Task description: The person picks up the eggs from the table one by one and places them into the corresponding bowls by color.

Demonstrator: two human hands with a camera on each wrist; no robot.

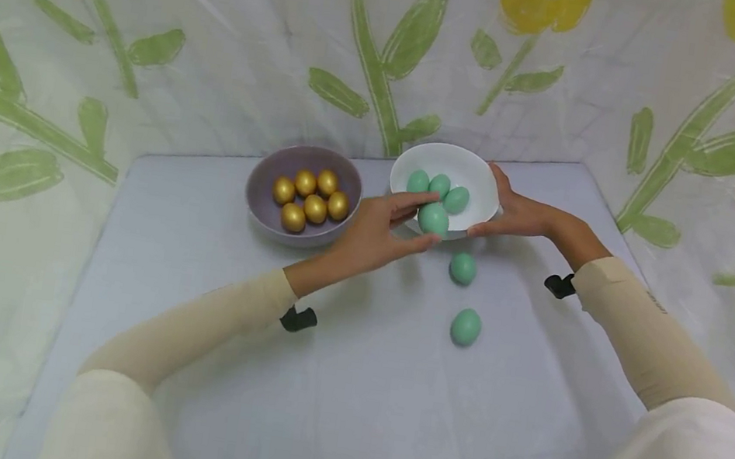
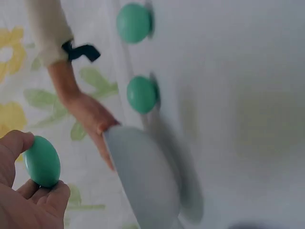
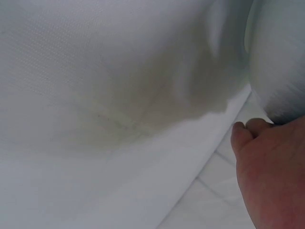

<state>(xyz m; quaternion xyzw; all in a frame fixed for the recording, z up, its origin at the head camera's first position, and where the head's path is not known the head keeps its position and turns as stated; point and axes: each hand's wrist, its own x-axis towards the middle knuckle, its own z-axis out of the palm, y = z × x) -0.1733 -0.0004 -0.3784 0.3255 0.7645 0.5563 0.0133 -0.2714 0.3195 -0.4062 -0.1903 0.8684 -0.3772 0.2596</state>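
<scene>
My left hand (image 1: 370, 234) pinches a green egg (image 1: 434, 220) between thumb and fingers, above the near side of a white bowl (image 1: 471, 164). In the left wrist view that egg (image 2: 43, 161) shows clearly in the fingertips. Three green eggs (image 1: 440, 185) lie inside the bowl. My right hand (image 1: 518, 213) grips the bowl's right side, thumb toward the near rim; the bowl looks tilted. Only part of the right hand (image 3: 274, 174) appears in the right wrist view, against the bowl's outside (image 3: 281, 57).
Two more green eggs, one nearer the bowl (image 1: 463, 269) and one farther forward (image 1: 466, 327), lie on the white-covered table (image 1: 342, 406). Left of the white bowl stands a purple bowl (image 1: 256, 218) with several gold eggs (image 1: 315, 209). A flower-painted sheet (image 1: 259, 49) hangs behind the table.
</scene>
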